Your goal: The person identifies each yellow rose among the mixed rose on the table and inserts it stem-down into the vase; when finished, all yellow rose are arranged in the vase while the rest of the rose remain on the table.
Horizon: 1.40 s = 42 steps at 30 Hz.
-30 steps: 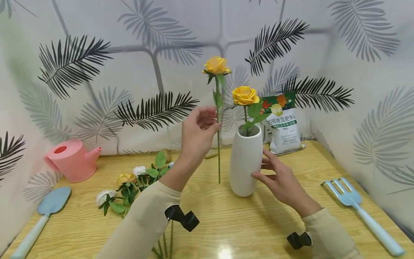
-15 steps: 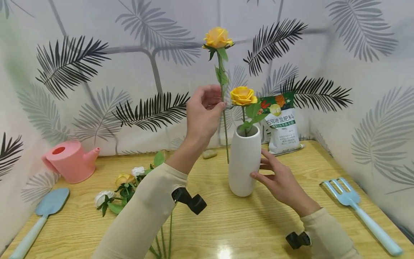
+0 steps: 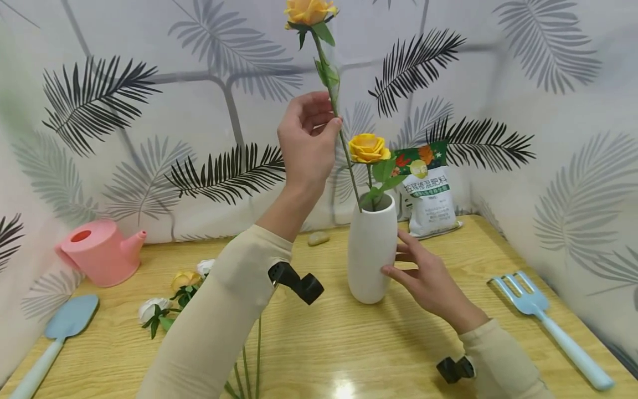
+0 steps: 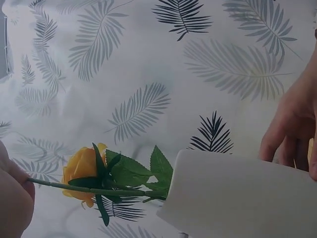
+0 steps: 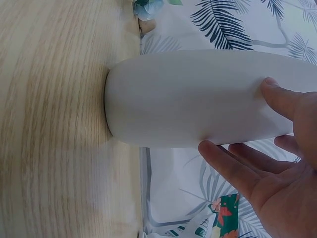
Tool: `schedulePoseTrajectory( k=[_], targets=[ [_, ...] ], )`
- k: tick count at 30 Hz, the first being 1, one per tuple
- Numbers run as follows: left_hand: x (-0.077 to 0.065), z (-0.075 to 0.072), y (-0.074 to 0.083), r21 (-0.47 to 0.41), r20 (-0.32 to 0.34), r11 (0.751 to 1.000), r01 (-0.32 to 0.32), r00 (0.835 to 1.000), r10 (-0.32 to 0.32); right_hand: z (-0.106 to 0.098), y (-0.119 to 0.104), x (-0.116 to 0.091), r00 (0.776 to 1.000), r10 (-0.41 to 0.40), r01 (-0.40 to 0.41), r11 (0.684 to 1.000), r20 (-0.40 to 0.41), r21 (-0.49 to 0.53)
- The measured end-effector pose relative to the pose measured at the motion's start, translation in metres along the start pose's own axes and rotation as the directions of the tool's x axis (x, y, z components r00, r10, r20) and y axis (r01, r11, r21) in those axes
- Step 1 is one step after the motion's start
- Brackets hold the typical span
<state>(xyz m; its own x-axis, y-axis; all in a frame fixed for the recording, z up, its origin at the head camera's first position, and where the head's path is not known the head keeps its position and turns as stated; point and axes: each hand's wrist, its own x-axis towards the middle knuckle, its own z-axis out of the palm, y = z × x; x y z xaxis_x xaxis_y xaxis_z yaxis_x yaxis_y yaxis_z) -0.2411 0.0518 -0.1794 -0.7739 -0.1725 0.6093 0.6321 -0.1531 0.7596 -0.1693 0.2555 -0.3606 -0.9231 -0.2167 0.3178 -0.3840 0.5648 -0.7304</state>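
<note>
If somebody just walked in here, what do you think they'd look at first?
Probably the leafy, long-stemmed yellow rose that the left hand pinches up high, reaching the top edge of the head view. Next might come the tall, smooth white vase standing on the wood-grain table, with a second yellow rose poking out of its mouth. The pink watering can at the table's back left is pretty bright too!

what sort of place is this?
Probably an indoor tabletop set up for flower arranging, perhaps staged: a white vase with a yellow rose in it, a pink watering can, and a leaf-print backdrop behind.
</note>
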Motion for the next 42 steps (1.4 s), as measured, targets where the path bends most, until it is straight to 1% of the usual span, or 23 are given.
schedulePoseTrajectory(
  k=[3, 6, 9, 14, 20, 27, 32, 36, 42],
  targets=[
    [0.003, 0.003, 0.002, -0.030, -0.018, 0.999, -0.013, 1.000, 0.012, 0.000, 0.001, -0.001, 1.000, -0.001, 0.001, 1.000, 0.000, -0.003],
    [0.003, 0.004, -0.001, -0.032, -0.022, 0.999, -0.002, 1.000, 0.001, 0.000, 0.001, -0.001, 1.000, -0.001, 0.001, 1.000, -0.001, -0.005],
    [-0.002, 0.004, -0.007, -0.009, -0.010, 1.000, 0.017, 1.000, -0.017, 0.000, 0.001, -0.001, 1.000, -0.004, 0.004, 1.000, -0.002, -0.005],
    [-0.014, 0.002, -0.020, 0.027, 0.028, 0.999, 0.039, 0.999, -0.040, 0.000, 0.002, -0.001, 1.000, -0.011, 0.011, 1.000, -0.003, -0.008],
    [-0.025, -0.001, -0.027, 0.040, 0.058, 0.999, 0.031, 0.998, -0.033, 0.000, 0.001, -0.001, 1.000, -0.011, 0.011, 1.000, -0.001, -0.018],
    [-0.031, -0.004, -0.032, 0.023, 0.064, 0.999, 0.037, 0.997, -0.038, 0.000, 0.000, 0.000, 1.000, -0.017, 0.017, 1.000, -0.002, -0.015],
    [-0.035, -0.006, -0.036, 0.021, 0.077, 0.999, 0.039, 0.996, -0.040, 0.001, 0.000, 0.000, 1.000, -0.003, 0.003, 1.000, 0.000, -0.018],
    [-0.037, -0.008, -0.039, 0.035, 0.083, 0.999, 0.038, 0.996, -0.041, 0.001, 0.000, -0.001, 1.000, 0.003, -0.003, 1.000, 0.001, -0.024],
    [-0.039, -0.010, -0.043, 0.058, 0.088, 0.997, 0.042, 0.995, -0.047, 0.001, 0.000, -0.001, 1.000, -0.016, 0.016, 1.000, -0.004, -0.026]
  ],
)
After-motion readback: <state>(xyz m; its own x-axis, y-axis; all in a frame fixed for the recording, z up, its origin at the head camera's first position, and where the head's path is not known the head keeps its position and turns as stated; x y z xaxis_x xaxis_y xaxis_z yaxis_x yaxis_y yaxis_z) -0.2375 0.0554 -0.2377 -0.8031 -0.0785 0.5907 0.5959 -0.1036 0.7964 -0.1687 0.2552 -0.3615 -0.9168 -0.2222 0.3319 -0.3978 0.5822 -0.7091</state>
